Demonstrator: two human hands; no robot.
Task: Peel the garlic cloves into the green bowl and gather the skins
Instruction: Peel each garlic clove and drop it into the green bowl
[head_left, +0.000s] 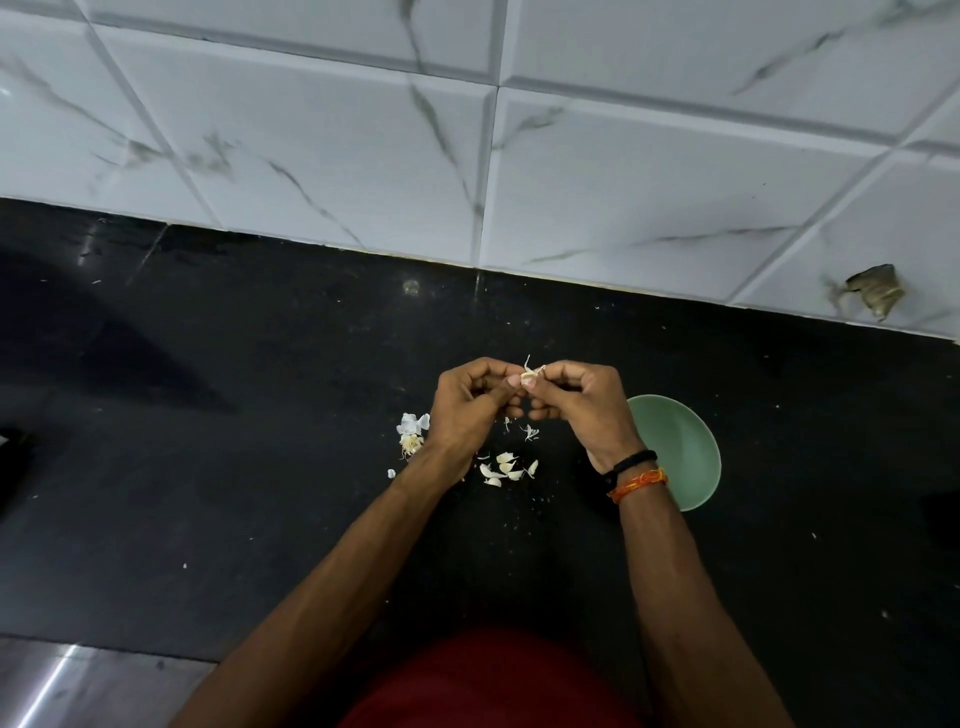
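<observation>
Spreading across most of the view, the black counter (260, 467) carries everything, and the order below runs from the big things down to the small.

The green bowl (680, 452) sits on it at about four o'clock from the joined hands, partly hidden under the right wrist; what lies inside it cannot be told from here. The left hand (467, 410) and the right hand (582, 410) meet fingertip to fingertip above the counter, both curled and pinching the same garlic clove (529, 378) between them (a strip of papery skin sticks up from it toward twelve o'clock). So each hand is grasping the clove, neither is slack.

A loose cluster of cloves and skins (506, 467) lies at six o'clock below the hands, and a smaller heap of skin (413, 434), with what looks like the root end of the bulb, lies at eight o'clock by the left wrist.

The relation that matters, as I judge it: the bowl lies on the right hand's side, just beside that wrist, so the peeled clove would travel down toward four o'clock, with the right hand nearer for the drop.
</observation>
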